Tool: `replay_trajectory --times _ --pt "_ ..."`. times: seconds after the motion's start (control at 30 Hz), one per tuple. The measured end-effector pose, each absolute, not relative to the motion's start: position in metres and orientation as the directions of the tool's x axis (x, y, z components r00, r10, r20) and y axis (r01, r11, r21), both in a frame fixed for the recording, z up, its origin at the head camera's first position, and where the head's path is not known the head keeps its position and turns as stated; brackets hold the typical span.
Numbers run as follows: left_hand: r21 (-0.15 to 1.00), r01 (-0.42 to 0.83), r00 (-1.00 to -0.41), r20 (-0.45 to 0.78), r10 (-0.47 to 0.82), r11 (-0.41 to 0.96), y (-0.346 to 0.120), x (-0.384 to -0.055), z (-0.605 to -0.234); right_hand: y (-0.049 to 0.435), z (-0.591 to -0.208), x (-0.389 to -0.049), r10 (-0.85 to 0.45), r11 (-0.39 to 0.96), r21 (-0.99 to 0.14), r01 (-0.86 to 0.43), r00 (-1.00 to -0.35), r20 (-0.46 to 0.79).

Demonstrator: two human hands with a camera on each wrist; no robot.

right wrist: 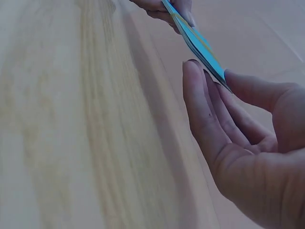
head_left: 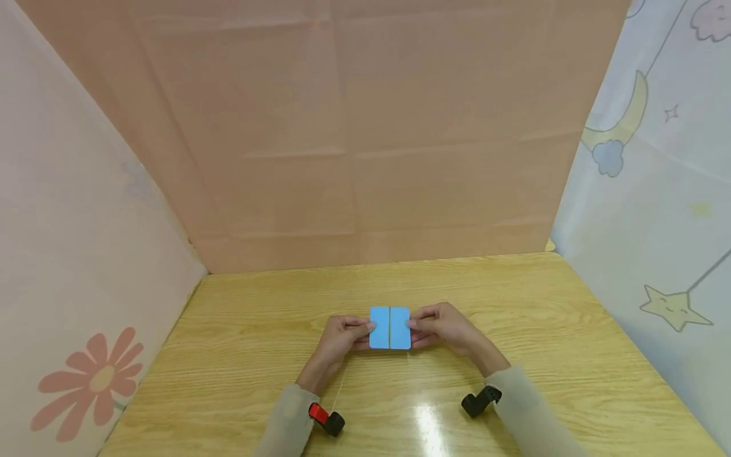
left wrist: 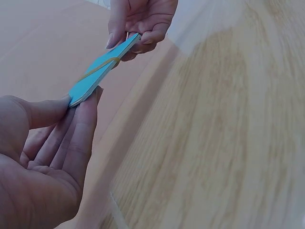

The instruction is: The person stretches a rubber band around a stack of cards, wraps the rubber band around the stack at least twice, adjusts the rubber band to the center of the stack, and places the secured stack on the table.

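Note:
Between both hands is a thin stack of blue cards (head_left: 379, 330) with rounded corners, raised off the table. A yellowish rubber band (head_left: 390, 329) runs across its middle from top to bottom. My left hand (head_left: 335, 343) pinches the left edge, thumb on the blue face and fingers behind. At the opposite edge, my right hand (head_left: 451, 329) pinches in the same way. Seen nearly edge-on in the right wrist view, the stack (right wrist: 198, 43) shows several thin layers. The left wrist view shows the band (left wrist: 101, 68) slanting over the blue face. The stack's back is hidden.
A wood-grain table (head_left: 257, 317) lies beneath the hands. Behind it hangs a creased pinkish-brown cloth (head_left: 354, 127). Pale printed sheets flank both sides, the left one with a flower (head_left: 101, 379), the right with a star (head_left: 676, 306). Each sleeve's wrist carries a small dark device.

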State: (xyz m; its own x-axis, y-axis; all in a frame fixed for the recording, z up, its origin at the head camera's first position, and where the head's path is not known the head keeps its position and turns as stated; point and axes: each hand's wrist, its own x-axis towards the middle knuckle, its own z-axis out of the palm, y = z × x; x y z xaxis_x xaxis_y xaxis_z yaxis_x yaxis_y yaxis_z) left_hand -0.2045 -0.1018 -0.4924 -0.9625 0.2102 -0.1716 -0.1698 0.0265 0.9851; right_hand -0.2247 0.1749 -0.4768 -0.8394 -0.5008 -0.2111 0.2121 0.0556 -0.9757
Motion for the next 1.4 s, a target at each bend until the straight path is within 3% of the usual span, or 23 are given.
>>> replay_trajectory --times 0.57,0.93,1.4 --pt "0.982 -0.185 -0.961 -0.188 0.202 0.035 -0.098 -0.208 -0.494 0.168 -0.479 -0.216 -0.38 0.033 -0.987 0.156 -0.912 -0.156" --pt "0.973 -0.227 -0.955 -0.232 0.184 0.044 -0.093 -0.225 -0.497 0.166 -0.478 -0.235 -0.324 0.146 -0.978 0.151 -0.927 -0.191" --pt "0.951 -0.161 -0.975 -0.195 0.11 0.263 -0.089 -0.243 -0.494 0.156 -0.485 -0.262 -0.264 0.331 -0.935 0.127 -0.939 -0.221"
